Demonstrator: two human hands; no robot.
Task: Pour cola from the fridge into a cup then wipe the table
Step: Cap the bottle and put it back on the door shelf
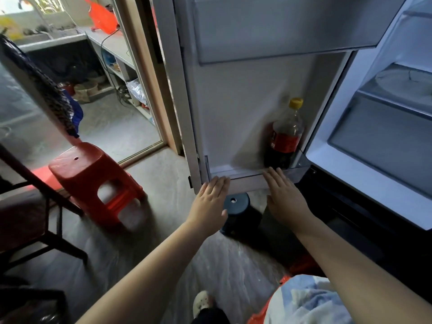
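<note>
Fridge door point(233, 108) swung open, with the cola bottle point(286, 134) standing upright in the door's bottom shelf point(243, 176), at the end nearest the fridge body, yellow cap on. Left hand point(210, 197) and right hand point(285, 195) both reaching toward that shelf's front edge, fingers straight and spread flat, gripping nothing, the right just below the bottle. Left of the door, a red stool point(93, 181); beneath it, a dark stool point(236, 211).
</note>
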